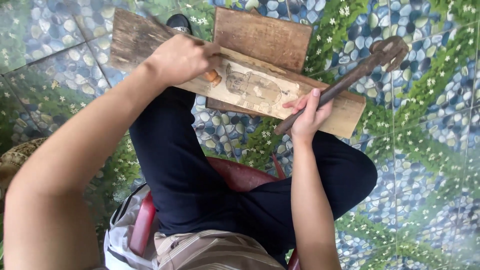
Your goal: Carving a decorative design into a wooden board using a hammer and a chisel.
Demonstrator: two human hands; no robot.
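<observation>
A long wooden plank (345,107) lies across my knees, with a pig drawn on its pale face (252,87). My left hand (177,57) is closed around a small tool with an orange-brown handle (212,77), its tip pressed to the plank just left of the pig drawing. My right hand (307,112) grips the shaft of a long rusty metal hammer-like tool (360,67), whose head points to the upper right, above the floor. The hand rests on the plank's right part.
A second, darker board (262,35) lies under the plank on the floor. I sit on a red stool (240,175). The floor has tiles printed with pebbles, leaves and flowers (425,150). A dark shoe (179,22) shows beyond the plank.
</observation>
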